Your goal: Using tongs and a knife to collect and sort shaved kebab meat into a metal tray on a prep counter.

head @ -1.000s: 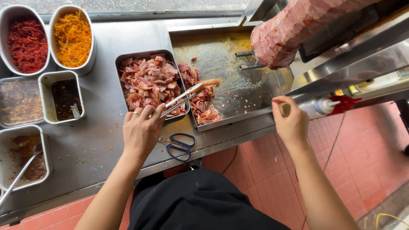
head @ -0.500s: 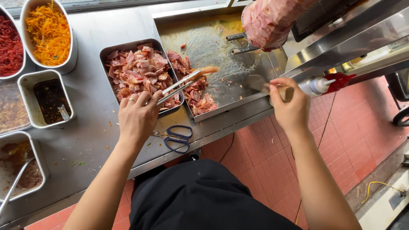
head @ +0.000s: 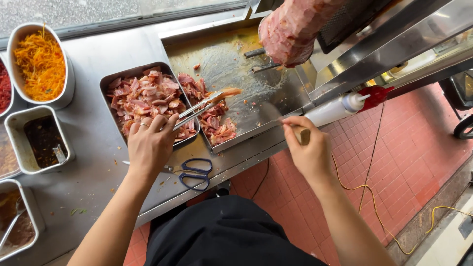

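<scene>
Along the left edge of the steel counter (head: pixel 98 64) stood a row of containers: a white tub of shredded orange carrot (head: pixel 40 64) near the back, a square metal pot of dark sauce (head: pixel 42 140) in front of it, and a pan with a brownish filling (head: pixel 17 226) at the front left corner, a utensil handle leaning in it. Further right, a rectangular metal tray of sliced meat (head: pixel 148 101) sat near the middle of the counter. The left hand (head: pixel 150 145) rested at the tray's front rim, its fingers closed around the handles of metal tongs (head: pixel 202 106). The tongs reached out to the right, narrowly parted, their tips nipping a strip of meat (head: pixel 229 92) over a loose pile of shavings (head: pixel 212 120) on the greasy catch pan (head: pixel 236 64). Just in front of the hand, near the counter's front edge, lay blue-handled scissors (head: pixel 196 173), untouched. To the right of the catch pan, the right hand (head: pixel 308 150) was off the counter's front edge, over red floor tiles (head: pixel 409 162); its fingers were curled tight around a wooden knife handle (head: pixel 304 134), the blade (head: pixel 268 113) pointing left over the pan. Above, at the pan's back right corner, hung the lower end of a vertical meat cone (head: pixel 293 29) on its spit. A white squeeze bottle (head: pixel 332 109) with a red cap lay just beyond the right hand, and a yellow cable (head: pixel 374 197) trailed across the tiles.
</scene>
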